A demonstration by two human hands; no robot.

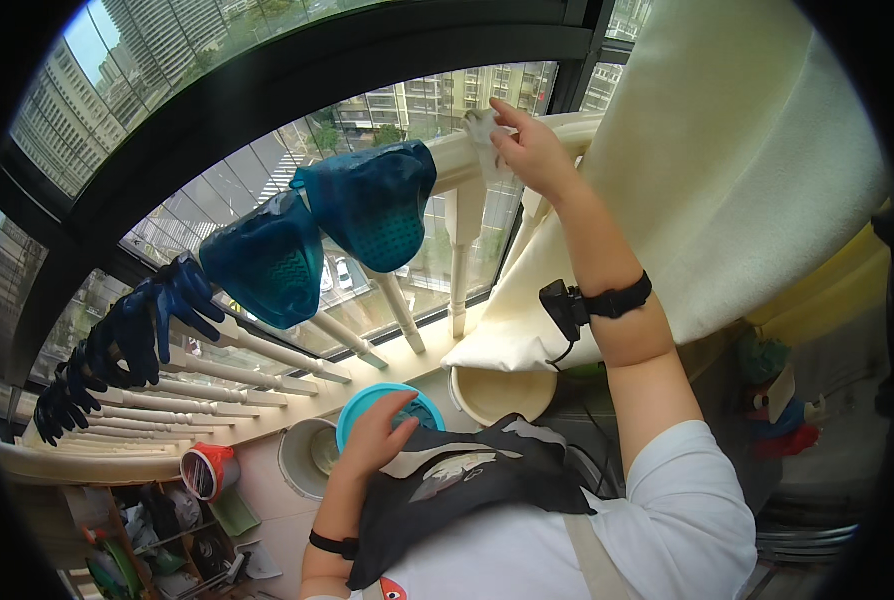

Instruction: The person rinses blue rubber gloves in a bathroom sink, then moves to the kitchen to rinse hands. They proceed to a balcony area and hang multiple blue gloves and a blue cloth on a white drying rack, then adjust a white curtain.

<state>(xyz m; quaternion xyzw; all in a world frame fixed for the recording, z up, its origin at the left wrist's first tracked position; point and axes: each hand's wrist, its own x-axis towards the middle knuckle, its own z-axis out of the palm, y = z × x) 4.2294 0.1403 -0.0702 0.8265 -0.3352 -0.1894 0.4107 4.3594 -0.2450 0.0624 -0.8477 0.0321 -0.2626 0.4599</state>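
My right hand (pixel 533 154) is at the cream railing (pixel 454 157), its index finger stretched out and its thumb apart from it. The fingers touch a thin translucent plastic piece (pixel 484 135) draped over the rail; whether they grip it is unclear. My left hand (pixel 378 435) is low before my body, empty, with thumb and index finger spread. Behind it stands a turquoise tub (pixel 376 390) with dark blue material inside. Two translucent blue rubbery covers (pixel 372 202) with moulded texture hang over the rail. Several dark blue gloves (pixel 136 322) hang farther left.
A large cream cloth (pixel 702 187) hangs at the right, above a cream bucket (pixel 503 394). A grey-white bucket (pixel 304 457) stands on the tiled floor, left of the tub. Shelves of mixed items (pixel 177 540) are at lower left. Window glass (pixel 229 195) lies beyond the railing.
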